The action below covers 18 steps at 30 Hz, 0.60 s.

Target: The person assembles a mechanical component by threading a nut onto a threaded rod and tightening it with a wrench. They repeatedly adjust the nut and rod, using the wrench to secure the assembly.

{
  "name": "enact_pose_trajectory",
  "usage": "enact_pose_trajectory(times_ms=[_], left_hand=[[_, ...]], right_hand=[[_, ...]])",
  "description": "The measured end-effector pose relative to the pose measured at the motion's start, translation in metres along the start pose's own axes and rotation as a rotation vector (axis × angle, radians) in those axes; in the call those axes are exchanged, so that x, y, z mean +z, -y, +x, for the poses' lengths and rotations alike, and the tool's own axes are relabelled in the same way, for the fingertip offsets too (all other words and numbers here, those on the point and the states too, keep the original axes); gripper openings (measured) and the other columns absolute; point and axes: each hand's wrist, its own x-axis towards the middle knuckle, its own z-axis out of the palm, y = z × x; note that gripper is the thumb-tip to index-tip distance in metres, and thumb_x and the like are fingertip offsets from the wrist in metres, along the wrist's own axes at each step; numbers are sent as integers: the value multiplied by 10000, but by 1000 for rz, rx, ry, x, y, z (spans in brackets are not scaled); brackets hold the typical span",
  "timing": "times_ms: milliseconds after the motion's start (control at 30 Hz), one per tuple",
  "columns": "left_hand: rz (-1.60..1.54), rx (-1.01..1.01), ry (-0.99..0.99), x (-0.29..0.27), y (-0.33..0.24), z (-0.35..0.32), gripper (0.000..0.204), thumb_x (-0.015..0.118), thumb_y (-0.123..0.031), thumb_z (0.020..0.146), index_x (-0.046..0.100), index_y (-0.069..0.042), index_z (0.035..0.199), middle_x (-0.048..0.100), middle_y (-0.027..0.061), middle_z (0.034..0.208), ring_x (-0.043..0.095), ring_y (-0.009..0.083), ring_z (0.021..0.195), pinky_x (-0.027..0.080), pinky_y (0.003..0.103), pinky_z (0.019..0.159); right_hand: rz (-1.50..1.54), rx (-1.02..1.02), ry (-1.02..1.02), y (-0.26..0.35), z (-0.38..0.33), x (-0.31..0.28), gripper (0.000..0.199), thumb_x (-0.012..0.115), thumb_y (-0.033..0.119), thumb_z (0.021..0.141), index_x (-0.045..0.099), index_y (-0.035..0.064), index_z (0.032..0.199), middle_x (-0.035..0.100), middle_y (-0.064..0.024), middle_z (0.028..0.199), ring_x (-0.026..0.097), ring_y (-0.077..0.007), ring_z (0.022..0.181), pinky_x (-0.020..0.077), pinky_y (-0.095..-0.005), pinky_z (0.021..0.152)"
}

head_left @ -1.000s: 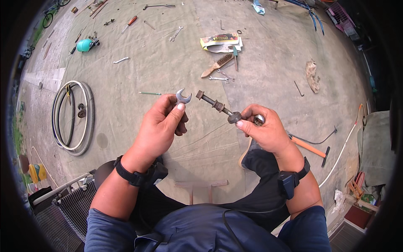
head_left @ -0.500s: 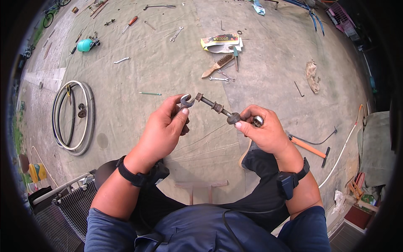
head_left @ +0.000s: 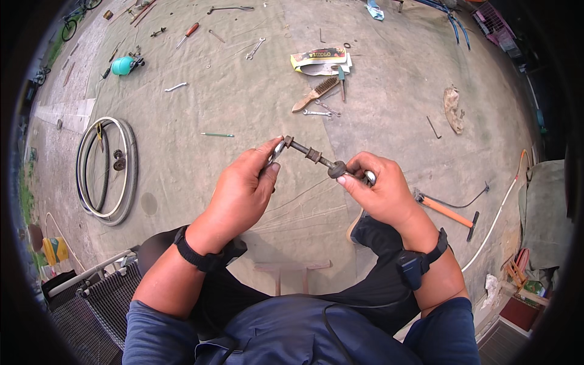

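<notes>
My left hand (head_left: 243, 180) is closed round an open-ended wrench (head_left: 277, 151), its jaw turned edge-on against the nut at the far-left end of a threaded wheel axle (head_left: 300, 147). Nuts sit along the axle's middle, and a dark round piece (head_left: 336, 170) is at its near-right end. My right hand (head_left: 383, 186) pinches the axle by that end. Within the same fingers shows the shiny end of another wrench (head_left: 370, 177); the rest of it is hidden by the hand. The axle slants between both hands above the ground sheet.
Ahead on the sheet (head_left: 255, 91) lie a wire brush (head_left: 316, 95), several wrenches and a pencil (head_left: 217, 134). Bicycle tyres and a rim (head_left: 132, 176) rest at left. An orange-handled pump (head_left: 447, 210) lies right of my foot. A mesh chair (head_left: 100, 310) stands lower left.
My left hand has moved slightly right and turned, bringing the wrench jaw from beside the axle's end nut onto it. The axle and right hand have shifted slightly left.
</notes>
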Motion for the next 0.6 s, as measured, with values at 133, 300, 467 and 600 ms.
enact_pose_trajectory(times_ms=[133, 300, 467, 600], left_hand=[[34, 11, 3, 1, 4, -1, 424, 610, -58, 981, 576, -65, 1404, 631, 166, 935, 633, 308, 830, 512, 390, 751], [52, -27, 22, 2, 4, 0, 412, 599, -80, 990, 575, -57, 1400, 642, 184, 940, 644, 336, 837, 516, 409, 750], [27, -73, 32, 2, 2, 1, 406, 593, -84, 993, 574, -41, 1397, 644, 195, 935, 647, 332, 815, 517, 412, 741], [22, -91, 27, 3, 5, -1, 411, 590, -82, 995, 569, -37, 1404, 646, 193, 944, 647, 322, 806, 517, 409, 729]], right_hand=[[-105, -31, -5, 3, -2, 3, 195, 777, 197, 858, 659, 50, 907, 699, -127, 797, 664, -290, 680, 507, -368, 608], [-288, -187, -49, 4, -3, 8, 180, 767, 181, 853, 627, 68, 862, 663, -107, 757, 642, -334, 665, 479, -419, 571], [-348, -259, -85, 4, -5, 14, 187, 766, 181, 846, 613, 73, 839, 635, -104, 731, 622, -347, 647, 464, -438, 560], [-232, -144, -20, 10, -6, 12, 173, 762, 196, 861, 646, 68, 870, 665, -117, 757, 641, -341, 666, 479, -421, 578]])
